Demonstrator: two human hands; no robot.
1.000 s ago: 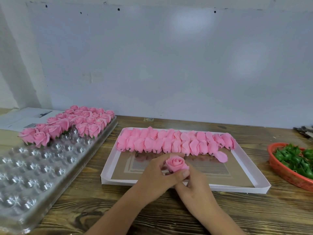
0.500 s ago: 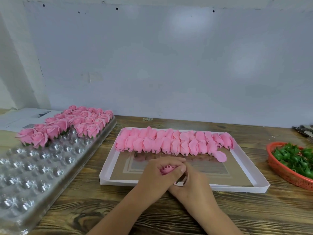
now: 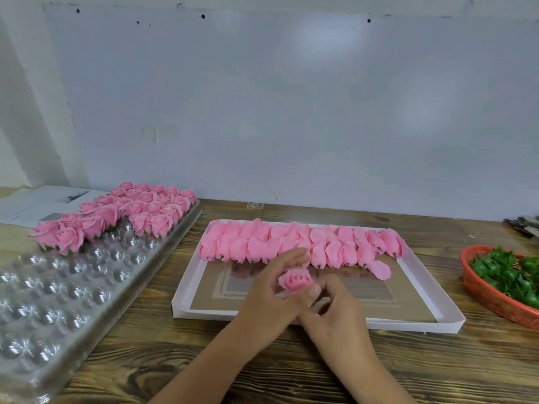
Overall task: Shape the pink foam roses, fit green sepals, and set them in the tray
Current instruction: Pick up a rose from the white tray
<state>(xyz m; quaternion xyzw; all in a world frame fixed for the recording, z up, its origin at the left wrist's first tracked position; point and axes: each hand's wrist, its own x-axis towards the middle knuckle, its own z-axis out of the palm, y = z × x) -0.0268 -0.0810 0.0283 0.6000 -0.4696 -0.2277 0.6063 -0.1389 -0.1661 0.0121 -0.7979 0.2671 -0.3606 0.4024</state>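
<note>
Head view. Both hands meet over the near part of the white box at centre. The left hand and the right hand together hold one pink rose, bloom facing up; the left fingers arch loosely behind it, the right fingers curl at its base. Whether a sepal is fitted under this rose cannot be told. Along the far side of the box lie closed pink buds in overlapping rows, with one loose petal just beside their right end. To the left, a clear tray of round cups carries finished roses in its far cups. At the right edge a red basket holds green sepals. All rest on a wooden surface.
</note>
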